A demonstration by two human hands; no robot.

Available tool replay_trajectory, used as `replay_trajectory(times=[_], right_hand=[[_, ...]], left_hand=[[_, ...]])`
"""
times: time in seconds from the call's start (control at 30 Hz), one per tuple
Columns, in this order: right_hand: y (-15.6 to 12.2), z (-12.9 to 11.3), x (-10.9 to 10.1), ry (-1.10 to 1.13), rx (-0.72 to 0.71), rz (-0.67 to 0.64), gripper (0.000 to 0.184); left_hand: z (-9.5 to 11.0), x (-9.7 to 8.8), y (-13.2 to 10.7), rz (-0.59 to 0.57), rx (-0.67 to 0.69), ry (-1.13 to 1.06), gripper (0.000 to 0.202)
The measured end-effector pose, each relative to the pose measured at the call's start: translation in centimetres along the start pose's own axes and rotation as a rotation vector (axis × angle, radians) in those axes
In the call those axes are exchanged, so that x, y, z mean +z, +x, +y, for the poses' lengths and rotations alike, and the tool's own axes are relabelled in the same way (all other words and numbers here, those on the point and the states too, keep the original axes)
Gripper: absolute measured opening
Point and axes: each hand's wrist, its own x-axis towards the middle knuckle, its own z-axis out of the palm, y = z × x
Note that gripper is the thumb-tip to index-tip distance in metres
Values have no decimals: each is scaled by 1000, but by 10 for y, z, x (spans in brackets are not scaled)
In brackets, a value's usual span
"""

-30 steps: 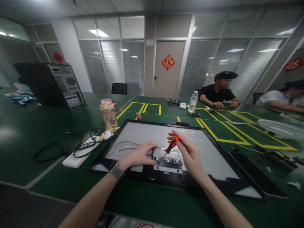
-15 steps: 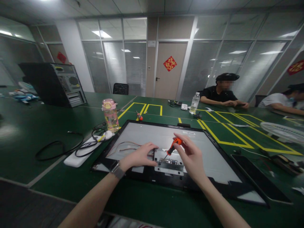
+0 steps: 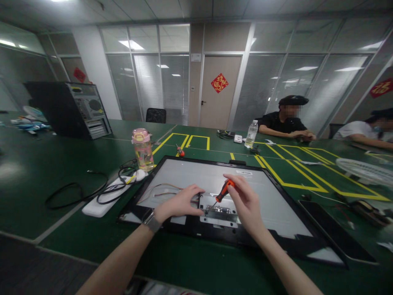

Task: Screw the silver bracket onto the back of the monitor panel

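The right hand (image 3: pixel 247 201) grips the screwdriver (image 3: pixel 223 191), fingers slightly shifted on its handle since a moment ago; the tip stays at the metal bracket (image 3: pixel 219 219) (work there looks unfinished). The left hand (image 3: pixel 180 202), thumb and fingers apart, rests beside that bracket, on the panel (image 3: pixel 193 172).

Orange-and-black screwdriver (image 3: pixel 223 191) in the right hand (image 3: pixel 248 201); silver bracket (image 3: pixel 218 220) beside it; grey, black-edged panel (image 3: pixel 190 172) beneath; yellow-lined green table (image 3: pixel 221 143) beyond.
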Motion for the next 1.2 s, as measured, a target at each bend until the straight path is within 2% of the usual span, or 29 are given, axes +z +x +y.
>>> replay_trajectory(times=[0.13,0.3,0.4,0.6,0.7,0.83,0.93,1.03,1.2], right_hand=[[-1,-2,0,100,52,-69,33],[0,-1,3,43,13,23,19],[3,-2,1,127,69,28,10],[6,4,-4,345,210,-114,25],[4,8,-2,448,242,-122,22],[4,10,-1,364,201,-53,14],[5,9,-4,318,206,-80,20],[5,9,-5,372,239,-119,27],[7,12,-3,448,248,-73,20]], left_hand=[[-1,0,0,0,7,-13,64],[0,-1,1,3,20,-4,63],[0,0,1,5,13,-12,62],[-1,1,0,5,6,-22,63],[0,0,0,-6,6,-24,64],[0,0,1,-3,12,-17,63],[-1,0,1,-8,8,-18,63],[-1,0,1,-10,4,-15,63],[-2,1,1,-2,4,-13,63]])
